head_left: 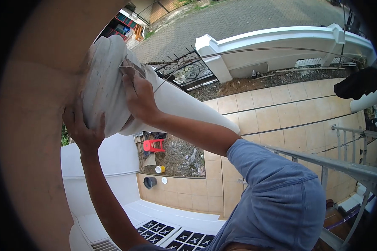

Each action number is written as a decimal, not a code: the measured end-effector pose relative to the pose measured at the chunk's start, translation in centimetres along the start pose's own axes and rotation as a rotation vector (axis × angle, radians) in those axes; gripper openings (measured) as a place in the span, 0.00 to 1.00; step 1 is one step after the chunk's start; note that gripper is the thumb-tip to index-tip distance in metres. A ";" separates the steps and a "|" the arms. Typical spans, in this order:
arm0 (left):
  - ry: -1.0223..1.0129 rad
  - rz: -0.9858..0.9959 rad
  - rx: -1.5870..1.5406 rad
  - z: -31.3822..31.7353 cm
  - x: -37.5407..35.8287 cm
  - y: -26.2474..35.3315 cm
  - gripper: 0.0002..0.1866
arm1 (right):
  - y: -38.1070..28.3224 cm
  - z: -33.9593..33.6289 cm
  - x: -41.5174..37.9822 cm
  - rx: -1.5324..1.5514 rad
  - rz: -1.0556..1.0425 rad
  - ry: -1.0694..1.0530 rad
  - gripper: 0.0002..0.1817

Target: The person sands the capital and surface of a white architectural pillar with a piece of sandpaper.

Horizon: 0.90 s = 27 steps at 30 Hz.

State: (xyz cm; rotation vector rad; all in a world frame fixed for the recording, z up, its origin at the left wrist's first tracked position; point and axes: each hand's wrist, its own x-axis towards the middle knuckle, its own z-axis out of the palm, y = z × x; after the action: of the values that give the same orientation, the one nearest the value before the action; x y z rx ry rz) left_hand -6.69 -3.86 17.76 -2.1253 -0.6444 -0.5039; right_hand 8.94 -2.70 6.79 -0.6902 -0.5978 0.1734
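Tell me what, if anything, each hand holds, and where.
Right hand: apparently a thin sheet; exact grip point unclear. Left hand: nothing, touching the column top.

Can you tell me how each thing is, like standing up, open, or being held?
Left hand: open, fingers spread against the moulding
Right hand: gripping the brownish sheet
Brownish sheet: held at the moulding
Moulding: pale, with brownish patches
White column: standing
Red stool: upright
Dark bucket: upright, uncovered
White disc: lying flat
Black gate: can't tell whether open or shut
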 end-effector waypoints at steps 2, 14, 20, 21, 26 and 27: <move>-0.008 -0.014 0.006 0.0 0.3 0.0 0.38 | 0.8 1.7 6.5 0.156 0.667 -0.203 0.19; 0.013 -0.057 -0.084 0.3 0.1 -0.4 0.26 | -1.1 1.4 6.9 0.031 0.115 -0.364 0.13; 0.176 -0.005 -0.063 0.4 0.0 -0.1 0.23 | 0.5 1.8 7.7 -0.015 -0.078 -0.406 0.15; 0.159 -0.051 -0.056 0.2 -0.2 0.0 0.21 | -1.0 0.5 5.0 -0.069 -0.315 -0.488 0.12; 0.281 -0.135 -0.038 0.0 -0.3 0.6 0.16 | -1.5 2.3 8.4 -0.090 -0.037 -0.522 0.13; 0.317 -0.150 -0.035 0.2 -0.4 0.5 0.14 | -2.5 2.5 11.4 -0.301 0.190 -0.754 0.16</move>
State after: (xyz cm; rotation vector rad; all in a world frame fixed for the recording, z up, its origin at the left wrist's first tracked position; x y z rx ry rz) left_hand -6.70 -4.05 17.12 -1.9794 -0.6169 -0.9191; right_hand 16.75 0.64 15.10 -0.9768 -1.2972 0.5410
